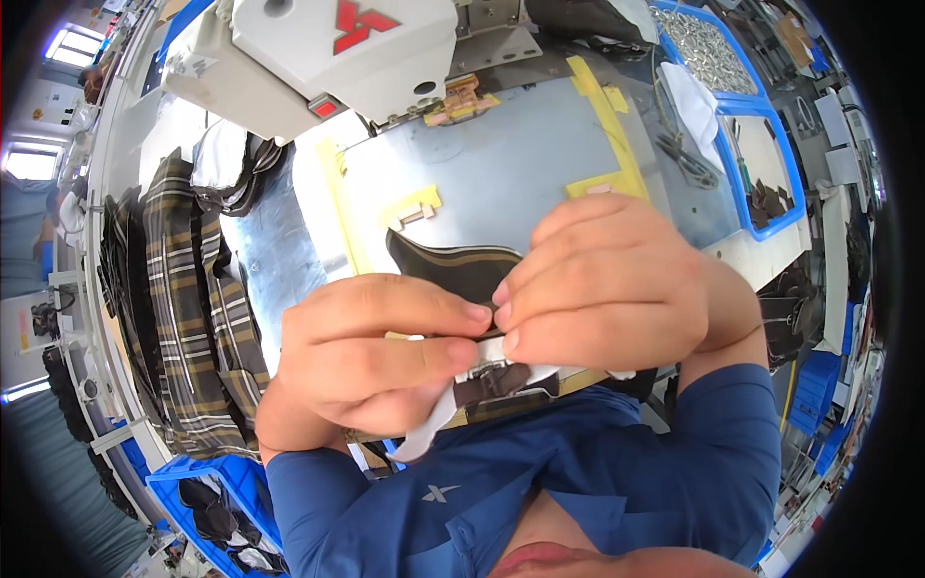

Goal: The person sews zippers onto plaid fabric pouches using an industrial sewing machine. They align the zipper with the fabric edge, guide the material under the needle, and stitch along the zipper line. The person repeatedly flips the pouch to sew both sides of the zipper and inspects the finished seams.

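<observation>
Close to my chest, both hands pinch a small piece together. It shows a metal buckle-like part (488, 366) with a dark brown fabric tab (493, 385) and a white strip (431, 430) hanging below it. My left hand (371, 347) grips it from the left, thumb and fingers pressed together. From the other side my right hand (617, 279) pinches it, its fingertips almost meeting the left ones. Just beyond the fingers, a dark brown fabric panel (458, 270) with a pale curved line lies partly hidden by my hands.
A white sewing machine head (332, 58) stands over a metal work plate (482, 173) marked with yellow tape (605, 116). Plaid fabric pieces (183, 318) are stacked at left. Blue trays hold metal hardware (708, 48) and dark scraps (768, 204) at right. A blue bin (173, 479) sits lower left.
</observation>
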Demonstrator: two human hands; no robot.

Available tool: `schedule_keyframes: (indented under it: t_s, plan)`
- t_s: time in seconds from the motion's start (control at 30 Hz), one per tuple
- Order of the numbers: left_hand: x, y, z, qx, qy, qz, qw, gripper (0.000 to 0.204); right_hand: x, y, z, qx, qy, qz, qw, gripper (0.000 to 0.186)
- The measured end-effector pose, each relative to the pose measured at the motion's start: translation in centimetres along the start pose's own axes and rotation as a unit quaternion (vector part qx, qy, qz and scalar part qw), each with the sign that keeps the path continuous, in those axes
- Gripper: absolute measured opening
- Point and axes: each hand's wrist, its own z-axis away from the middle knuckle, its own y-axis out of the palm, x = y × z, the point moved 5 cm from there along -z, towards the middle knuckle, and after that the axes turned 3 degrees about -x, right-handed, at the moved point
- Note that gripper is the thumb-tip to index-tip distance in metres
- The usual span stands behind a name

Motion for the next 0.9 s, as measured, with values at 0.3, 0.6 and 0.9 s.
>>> schedule_keyframes:
  t_s: [0.3, 0.6, 0.9]
  plan:
    - [0.0, 0.4, 1.2, 0.023, 0.039, -0.125, 0.991, 0.033, 0.0, 0.1, 0.1, -0.008, -0.014, 0.023, 1.000, 0.007]
    - [2.0, 0.0, 1.5, -0.068, -0.161, -0.070, 0.982, 0.022, -2.9, 1.3, 0.5, 0.024, 0.189, -0.058, 0.980, 0.013]
    - [12.4, 1.4, 2.7, -0.043, -0.611, -0.075, 0.787, 0.036, -15.4, 1.7, 5.6, 0.067, 0.522, 0.158, 0.836, 0.038]
